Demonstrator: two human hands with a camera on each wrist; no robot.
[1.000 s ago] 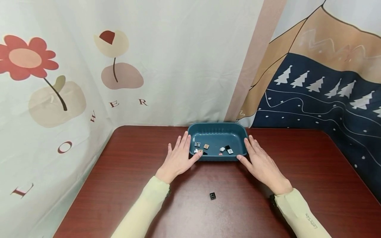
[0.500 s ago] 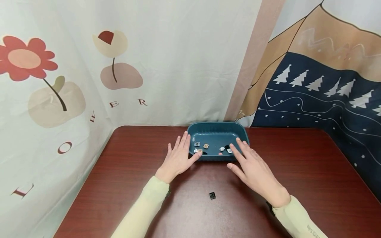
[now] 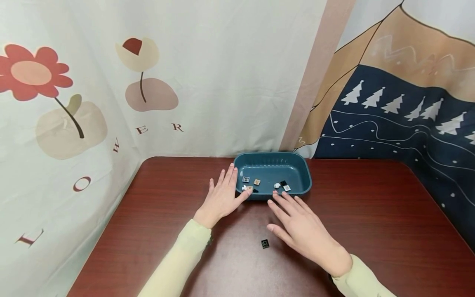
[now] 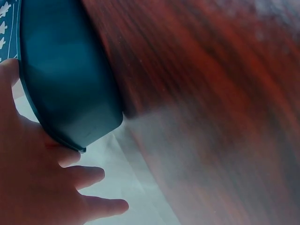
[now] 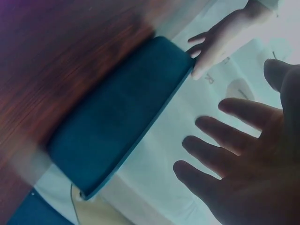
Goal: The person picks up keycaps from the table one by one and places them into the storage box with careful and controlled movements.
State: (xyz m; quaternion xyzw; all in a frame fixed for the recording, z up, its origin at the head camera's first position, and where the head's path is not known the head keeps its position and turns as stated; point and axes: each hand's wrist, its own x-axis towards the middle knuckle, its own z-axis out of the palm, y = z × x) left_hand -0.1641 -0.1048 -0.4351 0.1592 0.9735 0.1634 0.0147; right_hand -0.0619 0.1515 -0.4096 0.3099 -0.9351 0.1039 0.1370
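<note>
At the table's far edge sits a dark teal tray (image 3: pixel 274 197) holding several small square keycap-like pieces (image 3: pixel 257 182) in white, black, grey and tan. My left hand (image 3: pixel 222 202) rests against the tray's left end, fingers straight, the thumb at the front rim. In the left wrist view the left fingers (image 4: pixel 89 177) spread beside the tray's corner. My right hand (image 3: pixel 306 231) hovers in front of the tray with its fingers extended and holds nothing. A small black square piece (image 3: pixel 265 243) lies alone on the table, just left of the right thumb.
The table (image 3: pixel 159 231) is dark reddish-brown wood. Behind it hangs a pale curtain (image 3: pixel 222 82) printed with flowers and letters. To the right is a dark blue cloth (image 3: pixel 393 123) with white trees.
My right hand has left the tray's right end and moved left and toward me, to the front of the tray. The left hand stays in place.
</note>
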